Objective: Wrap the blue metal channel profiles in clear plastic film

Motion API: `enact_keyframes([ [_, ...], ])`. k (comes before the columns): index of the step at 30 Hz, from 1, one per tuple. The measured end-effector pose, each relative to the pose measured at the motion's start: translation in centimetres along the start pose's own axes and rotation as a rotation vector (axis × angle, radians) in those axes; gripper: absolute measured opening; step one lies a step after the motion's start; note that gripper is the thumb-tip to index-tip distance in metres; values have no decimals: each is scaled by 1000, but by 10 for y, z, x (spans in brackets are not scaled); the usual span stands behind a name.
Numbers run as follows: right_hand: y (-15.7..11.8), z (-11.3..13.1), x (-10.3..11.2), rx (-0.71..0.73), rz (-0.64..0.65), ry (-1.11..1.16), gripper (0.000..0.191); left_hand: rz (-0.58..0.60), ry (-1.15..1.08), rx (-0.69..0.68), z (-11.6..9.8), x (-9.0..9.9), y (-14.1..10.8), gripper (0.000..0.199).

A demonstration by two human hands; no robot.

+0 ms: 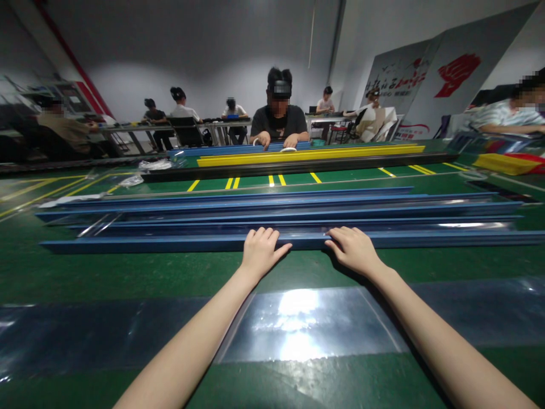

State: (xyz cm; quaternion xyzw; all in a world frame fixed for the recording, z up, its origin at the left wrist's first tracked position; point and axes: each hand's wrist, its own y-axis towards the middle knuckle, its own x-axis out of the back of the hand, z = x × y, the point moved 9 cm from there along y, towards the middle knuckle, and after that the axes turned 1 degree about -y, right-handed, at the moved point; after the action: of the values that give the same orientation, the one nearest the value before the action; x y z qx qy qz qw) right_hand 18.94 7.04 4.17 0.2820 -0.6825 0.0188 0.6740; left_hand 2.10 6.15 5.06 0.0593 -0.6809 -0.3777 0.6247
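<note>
Since the nearest blue strip (149,246), lying across the green surface (128,278), looks light, smooth and apt to flex, it suits hands set apart, as left hand (261,250) and right hand (354,250) curl over it, though whether either grip pinches I cannot tell.

bare left hand (260,253), bare right hand (354,250), 2 slender uncovered forearms (198,335), narrow wrists (249,274), slim fingers (269,234) with rounded tips
</note>
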Motion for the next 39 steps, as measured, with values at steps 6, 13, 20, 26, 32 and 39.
enact_keyframes([
  [6,0,0,0,0,5,4,24,2,-15,-1,0,-1,0,37],
  [13,0,0,-1,4,8,-10,25,7,-26,0,1,-1,0,37],
  [20,0,0,-1,11,0,-38,26,-1,-36,9,2,-2,-1,37],
  [26,0,0,-1,10,-12,-33,27,2,-30,12,2,-1,0,37],
  [32,0,0,-2,12,-8,-36,27,4,-23,11,2,-1,0,38],
  [39,0,0,-1,8,1,-34,28,12,-12,13,2,-1,0,38],
])
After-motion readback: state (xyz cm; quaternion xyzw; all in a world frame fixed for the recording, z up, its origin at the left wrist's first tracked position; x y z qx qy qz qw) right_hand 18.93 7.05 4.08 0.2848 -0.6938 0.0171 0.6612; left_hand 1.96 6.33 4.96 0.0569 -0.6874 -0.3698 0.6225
